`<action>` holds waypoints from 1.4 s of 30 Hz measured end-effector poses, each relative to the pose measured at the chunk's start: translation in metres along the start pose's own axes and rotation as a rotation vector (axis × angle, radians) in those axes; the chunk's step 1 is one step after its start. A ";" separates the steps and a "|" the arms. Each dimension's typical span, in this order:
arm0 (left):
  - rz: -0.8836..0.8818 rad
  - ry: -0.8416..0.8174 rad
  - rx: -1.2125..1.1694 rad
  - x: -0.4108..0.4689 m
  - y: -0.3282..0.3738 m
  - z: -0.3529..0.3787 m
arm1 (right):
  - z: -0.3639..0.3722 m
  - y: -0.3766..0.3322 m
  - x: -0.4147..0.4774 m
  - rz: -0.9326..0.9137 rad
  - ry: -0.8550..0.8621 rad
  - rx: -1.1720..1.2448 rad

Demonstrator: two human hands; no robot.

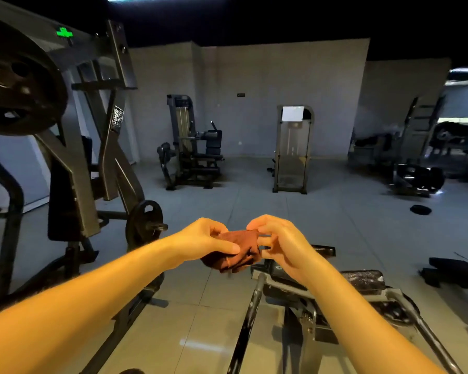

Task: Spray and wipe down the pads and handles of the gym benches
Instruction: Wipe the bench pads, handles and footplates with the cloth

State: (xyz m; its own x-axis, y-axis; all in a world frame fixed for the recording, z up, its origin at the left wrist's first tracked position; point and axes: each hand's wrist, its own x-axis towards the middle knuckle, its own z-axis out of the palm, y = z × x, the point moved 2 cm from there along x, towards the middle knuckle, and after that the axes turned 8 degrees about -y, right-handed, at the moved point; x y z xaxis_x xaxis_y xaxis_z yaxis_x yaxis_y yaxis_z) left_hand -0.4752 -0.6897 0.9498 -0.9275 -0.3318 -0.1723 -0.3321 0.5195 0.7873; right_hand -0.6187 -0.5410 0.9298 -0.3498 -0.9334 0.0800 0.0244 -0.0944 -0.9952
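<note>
Cloth [237,249] between both pinching hands

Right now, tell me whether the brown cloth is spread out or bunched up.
Bunched up: the brown cloth is a creased wad held between the left hand and right hand, both gripping it.

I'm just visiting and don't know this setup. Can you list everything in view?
cloth: one, brown, bunched between both hands, centre.
plate-loaded machine: one, dark grey, left.
weight plates: three, black; large one top left, smaller one low on that machine, one loose on the floor, right.
weight-stack machine: one, black, back wall, centre-left.
tall frame machine: one, grey-beige, back centre, with a white sheet near its top.
bench: one, black pad, grey frame, below the hands.
flat pad: one, black, far right.
left hand: one, grips the cloth.
right hand: one, pinches the cloth's edge.
</note>
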 end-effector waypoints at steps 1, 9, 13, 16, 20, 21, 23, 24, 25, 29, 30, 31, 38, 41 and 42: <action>-0.007 0.019 0.012 0.002 -0.006 -0.001 | 0.002 0.007 0.003 0.016 0.004 -0.039; -0.015 -0.139 -0.236 0.017 -0.073 -0.015 | 0.027 0.069 0.035 0.020 0.257 -0.134; 0.008 -0.155 -0.437 0.035 -0.114 -0.005 | 0.046 0.124 0.037 0.035 0.364 -0.090; 0.042 -0.088 -0.288 0.052 -0.159 0.017 | 0.051 0.177 0.033 0.105 0.378 -0.184; 0.134 -0.002 0.054 0.071 -0.207 0.038 | 0.036 0.250 0.018 0.169 0.469 -0.280; 0.154 0.035 0.130 0.075 -0.215 0.039 | 0.025 0.268 0.014 0.209 0.560 -0.325; 0.182 0.094 0.228 0.086 -0.228 0.043 | 0.001 0.301 0.012 0.322 0.693 -0.422; 0.196 0.107 0.251 0.094 -0.235 0.046 | -0.007 0.313 0.013 0.375 0.709 -0.454; 0.219 0.118 0.270 0.102 -0.240 0.052 | -0.012 0.322 0.015 0.402 0.706 -0.471; 0.326 0.181 0.326 0.146 -0.252 0.089 | -0.019 0.353 0.029 0.309 0.647 -0.511; 0.347 0.211 0.328 0.158 -0.257 0.101 | -0.018 0.361 0.030 0.250 0.648 -0.522; 0.369 0.239 0.328 0.169 -0.262 0.112 | -0.018 0.368 0.030 0.192 0.654 -0.521; 0.559 0.381 0.239 0.213 -0.299 0.167 | 0.000 0.404 0.009 -0.061 0.649 -0.470; 0.625 0.302 0.229 0.206 -0.307 0.179 | 0.015 0.423 -0.004 -0.124 0.625 -0.441; 0.642 0.271 0.224 0.202 -0.310 0.181 | 0.017 0.429 -0.006 -0.155 0.614 -0.429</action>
State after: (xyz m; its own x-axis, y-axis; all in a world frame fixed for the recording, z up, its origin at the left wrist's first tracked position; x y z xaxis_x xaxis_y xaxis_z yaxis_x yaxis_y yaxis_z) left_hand -0.5903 -0.7747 0.5637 -0.8860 -0.0760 0.4574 0.2082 0.8163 0.5389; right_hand -0.5900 -0.5820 0.5035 -0.7806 -0.5483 0.3001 -0.3894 0.0510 -0.9197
